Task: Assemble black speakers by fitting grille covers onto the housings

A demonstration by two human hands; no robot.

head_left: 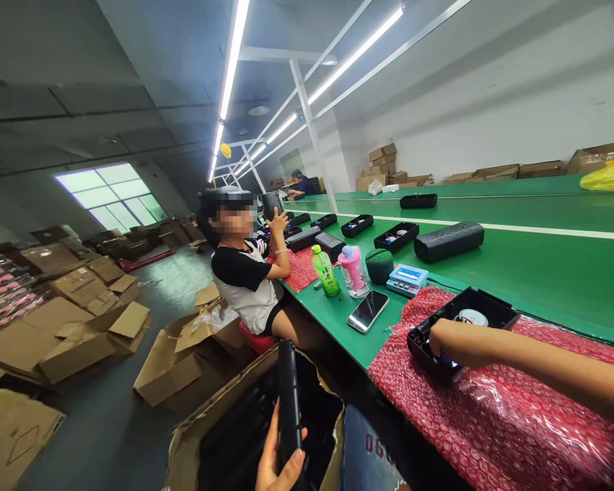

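Closest to my camera, the left hand (281, 460) grips a long, narrow black casing part (288, 392), fingers and thumb closed around its lower end, above an open cardboard carton (184, 436) of dark items. Over on my right side, the right hand (455, 342) reaches into an open black speaker housing (418, 346), knuckles bent; its fingertips are hidden, so I can't tell whether they pinch anything. Beside that hand I see a white round part (473, 318) inside the housing, which sits on red bubble wrap (537, 409) at the edge of the green table (332, 326). Farther along are a smartphone (368, 311), a blue-and-white device (408, 278), a round dark green speaker (379, 266) and two bottles (325, 271). Beyond them, a seated co-worker (243, 269) holds up a black case (271, 204).
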